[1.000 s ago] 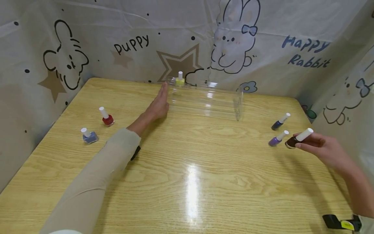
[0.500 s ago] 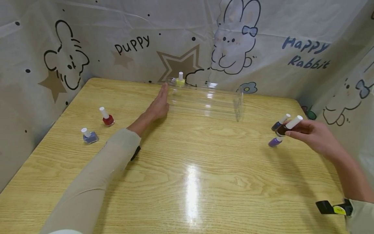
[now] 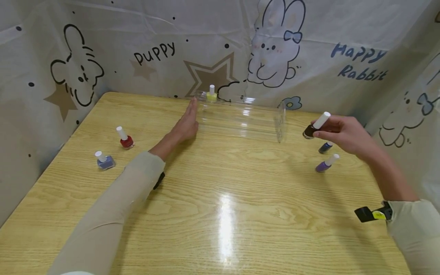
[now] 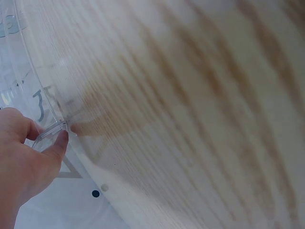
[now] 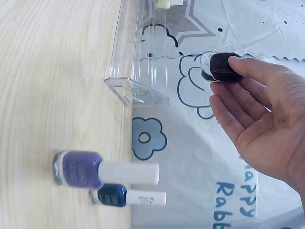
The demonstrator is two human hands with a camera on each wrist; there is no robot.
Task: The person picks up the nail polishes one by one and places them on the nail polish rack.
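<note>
My right hand [image 3: 352, 135] pinches a nail polish bottle [image 3: 309, 131] with dark, nearly black polish and a white cap, raised above the table near the rack's right end. In the right wrist view, thumb and fingers grip this dark bottle [image 5: 223, 67], and its cap is hidden by the hand. At the back, my left hand [image 3: 187, 124] holds the left end of a clear acrylic display rack [image 3: 261, 131]. The left wrist view has thumb and fingers on either side of its end panel [image 4: 50, 130]. A yellow nail polish bottle [image 3: 211, 96] stands on the rack's top tier at left.
Purple [image 3: 322, 166] and dark blue [image 3: 324, 147] nail polish bottles stand on the right of the wooden table [image 3: 192, 229], below my right hand. Red [image 3: 127, 142] and grey-blue [image 3: 106, 163] bottles stand at left. A printed cloth [image 3: 213, 34] hangs behind the table.
My right hand has carried the dark nail polish bottle away from me and left, past the purple and blue bottles toward the rack. The left hand has stayed on the rack.
</note>
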